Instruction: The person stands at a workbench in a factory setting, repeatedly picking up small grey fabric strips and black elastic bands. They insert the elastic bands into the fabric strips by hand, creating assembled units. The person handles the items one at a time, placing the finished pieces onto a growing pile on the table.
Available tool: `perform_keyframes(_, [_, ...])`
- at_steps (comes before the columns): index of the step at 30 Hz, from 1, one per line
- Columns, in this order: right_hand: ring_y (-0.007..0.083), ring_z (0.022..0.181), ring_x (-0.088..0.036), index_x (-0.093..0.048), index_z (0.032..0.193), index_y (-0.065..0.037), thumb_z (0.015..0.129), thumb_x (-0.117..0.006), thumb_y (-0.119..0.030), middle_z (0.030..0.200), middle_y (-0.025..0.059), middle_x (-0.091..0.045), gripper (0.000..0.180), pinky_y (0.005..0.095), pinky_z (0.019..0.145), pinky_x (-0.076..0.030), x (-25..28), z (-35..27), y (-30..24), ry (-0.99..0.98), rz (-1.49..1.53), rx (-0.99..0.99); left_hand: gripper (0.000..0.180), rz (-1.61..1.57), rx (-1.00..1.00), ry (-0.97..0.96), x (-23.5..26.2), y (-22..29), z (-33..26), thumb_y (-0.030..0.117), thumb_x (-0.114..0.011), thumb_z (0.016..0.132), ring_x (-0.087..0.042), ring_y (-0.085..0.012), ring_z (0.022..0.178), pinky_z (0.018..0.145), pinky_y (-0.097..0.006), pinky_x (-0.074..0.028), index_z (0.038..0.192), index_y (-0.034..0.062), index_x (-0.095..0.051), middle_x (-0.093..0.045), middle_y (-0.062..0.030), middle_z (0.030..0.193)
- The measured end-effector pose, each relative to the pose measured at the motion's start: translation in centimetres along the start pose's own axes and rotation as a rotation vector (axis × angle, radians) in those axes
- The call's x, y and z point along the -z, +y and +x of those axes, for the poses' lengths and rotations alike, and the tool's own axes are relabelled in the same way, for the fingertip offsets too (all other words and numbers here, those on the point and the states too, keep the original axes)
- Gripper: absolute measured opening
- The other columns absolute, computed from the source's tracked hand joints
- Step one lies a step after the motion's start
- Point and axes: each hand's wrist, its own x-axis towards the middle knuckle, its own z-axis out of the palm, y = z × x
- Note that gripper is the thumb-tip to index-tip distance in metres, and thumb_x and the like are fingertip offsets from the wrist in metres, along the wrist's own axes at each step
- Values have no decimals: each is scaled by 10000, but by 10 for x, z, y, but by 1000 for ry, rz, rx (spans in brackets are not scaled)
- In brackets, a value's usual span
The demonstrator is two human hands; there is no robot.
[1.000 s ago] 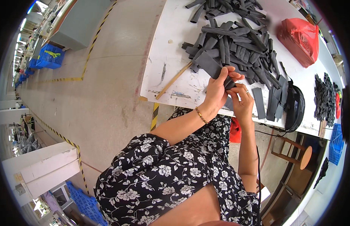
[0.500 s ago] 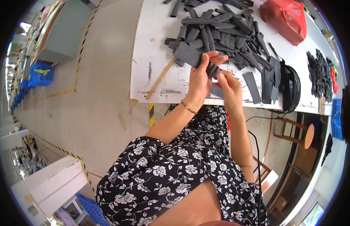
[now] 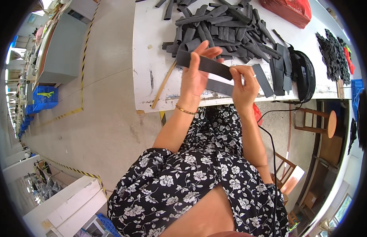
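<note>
Head view shows both hands raised just over the near edge of the white table [image 3: 152, 79]. The left hand [image 3: 195, 75] is closed on one end of a flat dark strip [image 3: 209, 65], and the right hand [image 3: 242, 85] pinches its other end, so the strip hangs stretched between them. A second strip [image 3: 219, 87] sits lower between the hands; it seems also held, but I cannot tell by which fingers. Behind, the big heap [image 3: 227, 27] of similar strips is still large, while only a few pieces [image 3: 280, 69] lie apart to the right. I judge the work is at an early or middle stage, with most strips left.
</note>
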Motion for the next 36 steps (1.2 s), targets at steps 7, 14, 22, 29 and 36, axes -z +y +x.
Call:
perform_keyframes(7, [141,776,-646,-630,967,29,874,-703,-42,896,73,-689,139,274,738,-515,4,-18,0,-212,352,-462,152,-1,-73,117,25,16,-6,82,-665,904,-689,-324,947,888,-456,-572,1039,14,-677,-708,-148,965])
perform_keyframes(14, [124,685,-661,-627,905,20,869,-708,-59,767,92,-703,119,242,673,-509,17,-21,17,-375,438,-710,217,-138,16,135,36,10,-9,88,-656,906,-664,-330,1020,955,-470,-535,1110,14,-640,-696,-155,1032])
perform_keyframes(22, [130,588,-633,-578,985,86,836,-695,-26,690,59,-584,220,264,495,-493,29,-47,49,-603,168,-772,226,-15,228,377,60,-30,-31,82,-605,940,-656,-343,1015,955,-481,-525,1117,-58,-585,-664,-197,1047])
perform_keyframes(29, [197,675,-676,-440,1241,107,859,-593,38,838,166,-669,416,287,622,-562,42,-53,60,-668,382,-898,247,157,243,374,55,-40,-38,121,-562,976,-670,-314,970,871,-414,-549,1137,-65,-577,-669,-189,1021])
perform_keyframes(36, [176,631,-661,-458,1267,63,896,-600,-72,819,163,-672,419,292,536,-548,60,-42,57,-626,162,-1061,238,1215,-506,351,56,-23,29,241,-675,923,-571,-78,712,614,-215,-458,989,12,-687,-663,-36,849])
